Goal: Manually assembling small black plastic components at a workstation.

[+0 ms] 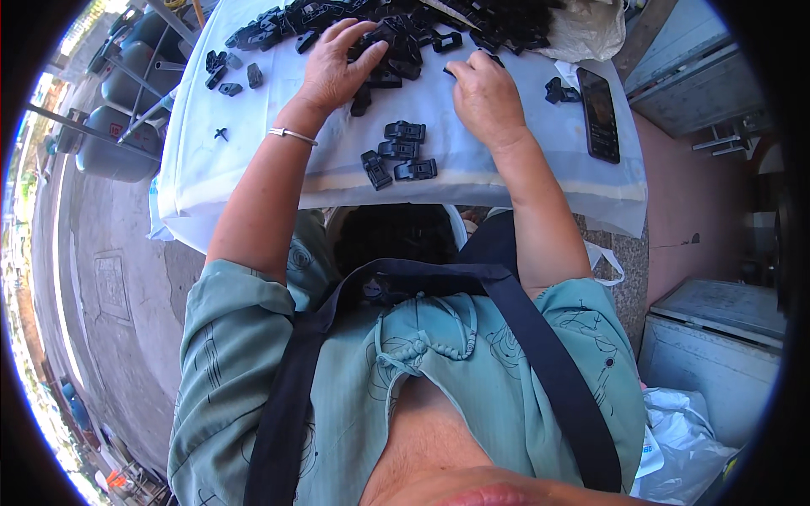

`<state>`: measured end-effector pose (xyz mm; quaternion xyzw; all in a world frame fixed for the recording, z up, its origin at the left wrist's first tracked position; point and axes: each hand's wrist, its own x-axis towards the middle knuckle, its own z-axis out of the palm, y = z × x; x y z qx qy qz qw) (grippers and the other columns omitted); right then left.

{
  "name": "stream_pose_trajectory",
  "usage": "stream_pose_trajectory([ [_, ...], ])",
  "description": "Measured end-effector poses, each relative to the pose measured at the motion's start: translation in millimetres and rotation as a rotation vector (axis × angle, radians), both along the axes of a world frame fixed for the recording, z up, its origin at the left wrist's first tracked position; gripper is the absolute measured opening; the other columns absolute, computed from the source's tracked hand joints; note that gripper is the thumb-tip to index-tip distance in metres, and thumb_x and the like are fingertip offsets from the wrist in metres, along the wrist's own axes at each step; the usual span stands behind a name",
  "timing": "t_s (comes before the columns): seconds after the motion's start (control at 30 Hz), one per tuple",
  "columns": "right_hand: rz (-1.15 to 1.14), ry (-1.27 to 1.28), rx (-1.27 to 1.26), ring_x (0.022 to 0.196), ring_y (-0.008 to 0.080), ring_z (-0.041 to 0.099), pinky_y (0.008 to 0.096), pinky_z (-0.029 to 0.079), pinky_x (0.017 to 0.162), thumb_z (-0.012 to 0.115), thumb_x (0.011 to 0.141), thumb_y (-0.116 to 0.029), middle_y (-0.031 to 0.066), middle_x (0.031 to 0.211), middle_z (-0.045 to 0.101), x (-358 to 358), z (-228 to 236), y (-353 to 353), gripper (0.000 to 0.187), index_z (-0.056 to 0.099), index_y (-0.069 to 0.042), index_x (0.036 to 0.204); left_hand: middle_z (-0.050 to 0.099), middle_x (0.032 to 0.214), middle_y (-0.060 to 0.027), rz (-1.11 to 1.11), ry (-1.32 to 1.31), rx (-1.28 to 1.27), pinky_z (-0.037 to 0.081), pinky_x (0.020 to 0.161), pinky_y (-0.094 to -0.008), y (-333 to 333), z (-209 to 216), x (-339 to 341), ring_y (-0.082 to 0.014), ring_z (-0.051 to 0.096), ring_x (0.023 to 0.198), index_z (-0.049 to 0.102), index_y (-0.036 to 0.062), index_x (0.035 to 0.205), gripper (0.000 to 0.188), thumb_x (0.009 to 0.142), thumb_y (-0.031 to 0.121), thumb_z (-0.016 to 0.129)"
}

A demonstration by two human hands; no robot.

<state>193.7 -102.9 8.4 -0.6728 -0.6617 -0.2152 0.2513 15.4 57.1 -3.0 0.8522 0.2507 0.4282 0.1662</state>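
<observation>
My left hand (333, 74) is open, thumb and fingers apart, at the left side of a heap of black plastic parts (403, 42). Its fingertips reach the nearest pieces. To the right of it, my right hand (488, 97) is closed in a pinch. Dark bits of a small black plastic part (449, 71) show at its fingertips; most of that part is hidden. Between my forearms lie several black clip-like pieces (399, 150), grouped close to the table's near edge.
A white cloth covers the table (245, 143). Loose dark parts (228, 76) lie at the left, with a small black cross-shaped piece (221, 134). A phone (598, 114) lies at the right beside more parts (561, 90). Under the near edge stands a bucket (460, 229) of dark contents.
</observation>
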Motion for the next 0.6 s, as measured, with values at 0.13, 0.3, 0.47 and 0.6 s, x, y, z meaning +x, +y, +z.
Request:
stream_pose_trajectory([
  [0.13,0.170,0.168,-0.147,0.081,0.0281,0.062,0.0370,0.053,0.075,0.060,0.078,-0.001,0.0108,0.092,0.057,-6,10,-19,0.030,0.067,-0.007,0.107,0.063,0.111,-0.0101,0.188,0.060,0.277,0.048,0.085,-0.0390,-14,21,-29,-0.0293,0.059,0.102,0.064,0.0163,0.113,0.035,0.080,0.026,0.071],
  [0.3,0.184,0.042,-0.011,0.100,0.0294,0.060,0.0374,0.050,0.087,0.060,0.080,-0.002,0.0110,0.108,0.060,14,1,-11,0.032,0.066,-0.006,0.111,0.065,0.092,-0.0114,0.105,0.331,-0.028,0.053,0.071,-0.0373,-76,26,-40,-0.0280,0.065,0.082,0.062,0.0103,0.110,0.037,0.079,0.027,0.072],
  [0.47,0.200,0.112,-0.175,0.108,0.0313,0.057,0.0382,0.047,0.092,0.062,0.080,-0.008,0.0117,0.117,0.059,11,-5,-4,0.030,0.064,-0.006,0.110,0.067,0.080,-0.0131,0.095,0.346,-0.210,0.052,0.065,-0.0370,-73,7,-35,-0.0266,0.066,0.071,0.062,0.0079,0.110,0.032,0.084,0.026,0.068],
  [0.6,-0.189,0.216,0.057,0.105,0.0346,0.059,0.0391,0.046,0.092,0.065,0.081,-0.017,0.0151,0.114,0.062,43,-7,-6,0.031,0.062,-0.006,0.109,0.068,0.084,-0.0172,0.187,0.511,-0.254,0.053,0.070,-0.0402,-86,34,-36,-0.0321,0.066,0.078,0.063,0.0056,0.107,0.029,0.086,0.025,0.062],
])
